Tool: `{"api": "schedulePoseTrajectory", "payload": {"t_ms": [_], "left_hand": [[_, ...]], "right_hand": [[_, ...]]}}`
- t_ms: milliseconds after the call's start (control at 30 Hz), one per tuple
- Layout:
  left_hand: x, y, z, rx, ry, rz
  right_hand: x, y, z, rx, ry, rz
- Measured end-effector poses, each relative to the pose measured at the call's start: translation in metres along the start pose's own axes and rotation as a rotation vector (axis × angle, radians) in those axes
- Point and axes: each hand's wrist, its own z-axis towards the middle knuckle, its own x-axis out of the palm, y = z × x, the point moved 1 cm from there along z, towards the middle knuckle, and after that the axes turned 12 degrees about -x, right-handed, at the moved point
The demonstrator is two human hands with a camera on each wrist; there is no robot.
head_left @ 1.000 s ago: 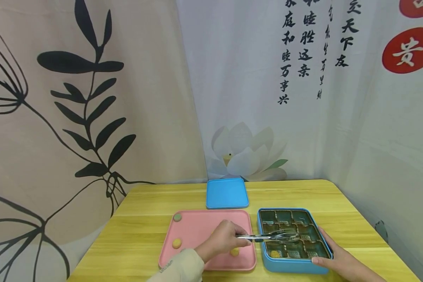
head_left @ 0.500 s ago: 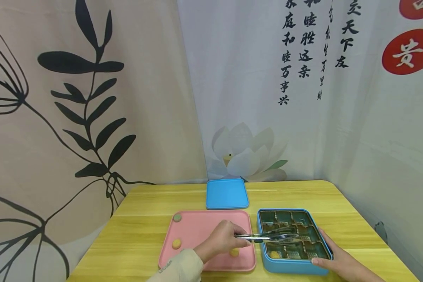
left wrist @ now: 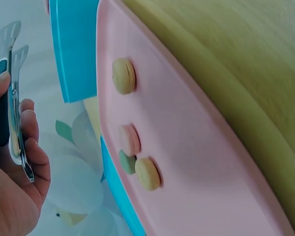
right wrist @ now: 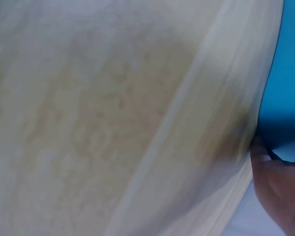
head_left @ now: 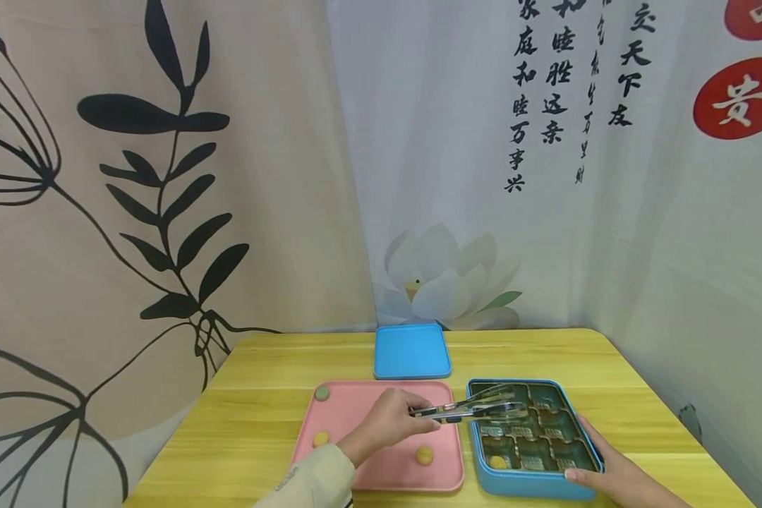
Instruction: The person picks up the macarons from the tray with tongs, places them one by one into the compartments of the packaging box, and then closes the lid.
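Observation:
My left hand (head_left: 387, 423) holds metal tongs (left wrist: 12, 105) with dark grips, above the pink tray's right side. The tongs' tips reach over the blue box, slightly apart, with no object visible between them. A divided dark insert (head_left: 533, 462) lines the blue box (head_left: 533, 485); a yellow macaron (head_left: 498, 462) sits in its near-left compartment. My right hand (head_left: 616, 471) grips the box's near right corner, thumb at the front. On the pink tray (head_left: 381, 476) lie a green macaron (head_left: 322, 393), yellow macarons (head_left: 424, 455) and a pink macaron (left wrist: 130, 140), which my left hand hides in the head view.
A flat blue lid-like piece (head_left: 411, 351) lies behind the pink tray on the yellow wooden table (head_left: 228, 423). A printed curtain (head_left: 292, 176) hangs behind the table's far edge.
My left hand has moved a little left and away from me, lifting the tongs, and their tips have spread wider. My right hand stays on the box. The head view has shifted slightly.

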Motion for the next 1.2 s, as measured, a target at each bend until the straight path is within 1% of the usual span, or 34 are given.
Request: {"api": "schedulePoseTrajectory", "payload": {"t_ms": [100, 200, 333, 433, 500, 600, 700, 833, 967, 1033, 1200], "left_hand": [[-0.006, 0.003, 0.000, -0.023, 0.009, -0.012], [-0.013, 0.007, 0.000, -0.062, 0.031, -0.048], [-0.024, 0.013, 0.001, -0.070, 0.007, -0.024], [-0.031, 0.019, 0.001, -0.059, -0.047, 0.039], [-0.035, 0.023, 0.001, -0.069, -0.064, 0.051], [-0.043, 0.029, 0.000, -0.069, -0.112, 0.091], [-0.051, 0.035, -0.002, -0.073, -0.145, 0.103], [-0.062, 0.040, -0.006, -0.090, -0.171, 0.099], [-0.073, 0.048, -0.011, -0.077, -0.209, 0.128], [-0.078, 0.053, -0.013, -0.081, -0.225, 0.141], [-0.091, 0.063, -0.017, -0.139, -0.248, 0.122]], "right_hand": [[0.000, -0.002, 0.000, -0.001, 0.000, 0.022], [0.001, -0.003, -0.001, -0.001, -0.005, 0.032], [0.000, -0.002, -0.001, -0.009, -0.005, 0.047], [0.000, -0.002, -0.002, -0.015, -0.004, 0.057], [0.000, -0.001, -0.003, -0.018, -0.005, 0.065], [0.001, -0.002, -0.003, -0.018, -0.009, 0.059], [0.001, -0.001, -0.002, -0.014, -0.006, 0.063], [0.001, 0.000, -0.003, -0.012, -0.005, 0.072], [0.001, 0.000, -0.004, -0.024, -0.006, 0.063], [0.001, 0.000, -0.004, -0.033, -0.004, 0.064], [0.001, -0.002, -0.003, -0.037, -0.004, 0.055]]}}
